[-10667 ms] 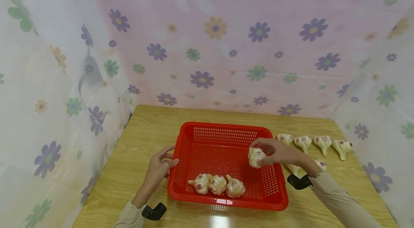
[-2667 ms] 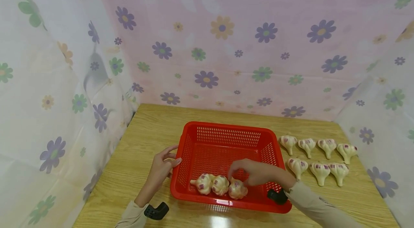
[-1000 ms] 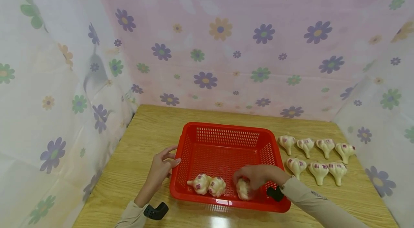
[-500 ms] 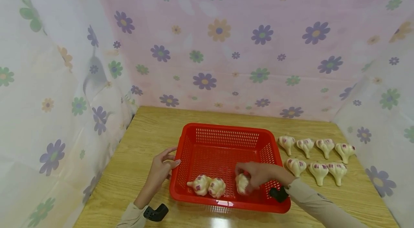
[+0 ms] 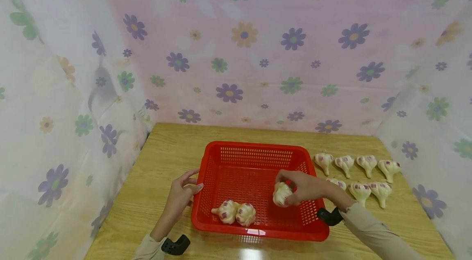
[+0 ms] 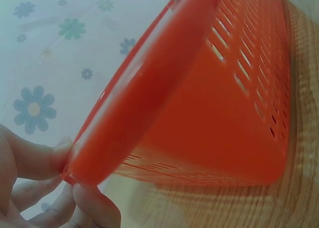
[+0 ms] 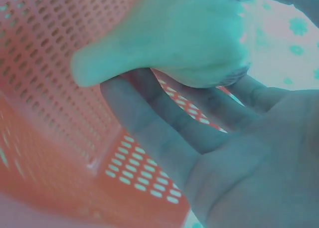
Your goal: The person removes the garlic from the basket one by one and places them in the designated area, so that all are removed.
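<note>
My right hand (image 5: 306, 187) holds a garlic bulb (image 5: 282, 194) between thumb and fingers, above the floor of the red plastic basket (image 5: 258, 233). The right wrist view shows this bulb (image 7: 184, 38) with its stem toward the basket wall and fingers bent under it. My left hand (image 5: 179, 194) grips the basket's left rim; in the left wrist view its thumb and fingers (image 6: 97, 203) pinch the rim (image 6: 114, 118) from both sides. Two more bulbs lie side by side at the basket's front left, one a left bulb (image 5: 227, 211), the other a right bulb (image 5: 245, 214).
Several garlic bulbs (image 5: 366, 164) stand in two rows on the wooden table (image 5: 173, 145), right of the basket; my right forearm partly covers the front row. Flowered cloth (image 5: 258, 47) closes off the back and both sides.
The third bulb has left its place beside the other two; my right hand has taken hold of it and lifted it rightward and back. My left hand stays on the rim.
</note>
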Action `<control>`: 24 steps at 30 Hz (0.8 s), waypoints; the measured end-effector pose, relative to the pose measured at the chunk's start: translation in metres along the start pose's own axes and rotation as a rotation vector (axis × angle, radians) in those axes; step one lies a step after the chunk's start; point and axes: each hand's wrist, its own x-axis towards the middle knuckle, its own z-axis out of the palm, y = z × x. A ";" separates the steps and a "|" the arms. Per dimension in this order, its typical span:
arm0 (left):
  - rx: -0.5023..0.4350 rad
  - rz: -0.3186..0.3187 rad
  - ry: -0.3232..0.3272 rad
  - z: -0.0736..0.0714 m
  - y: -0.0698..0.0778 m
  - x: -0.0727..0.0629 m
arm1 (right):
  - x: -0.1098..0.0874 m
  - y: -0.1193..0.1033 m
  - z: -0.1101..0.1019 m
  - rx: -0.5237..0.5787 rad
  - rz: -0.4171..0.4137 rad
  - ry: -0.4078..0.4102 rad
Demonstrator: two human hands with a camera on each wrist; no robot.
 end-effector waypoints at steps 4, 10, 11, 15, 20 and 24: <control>0.004 0.002 0.000 -0.001 0.000 -0.002 | -0.006 0.003 -0.006 -0.019 0.013 0.081; 0.005 0.008 -0.006 0.000 0.000 -0.001 | -0.016 0.006 -0.016 -0.041 0.007 0.201; 0.005 0.007 -0.006 0.000 0.000 -0.001 | -0.018 0.006 -0.018 -0.041 0.005 0.214; 0.007 0.008 -0.005 0.000 0.001 -0.001 | -0.025 0.006 -0.023 -0.030 -0.018 0.244; 0.005 0.007 -0.004 0.000 0.001 -0.001 | -0.030 0.005 -0.028 0.005 -0.060 0.259; 0.004 0.004 -0.004 0.000 0.001 -0.001 | -0.033 0.004 -0.032 0.051 -0.087 0.262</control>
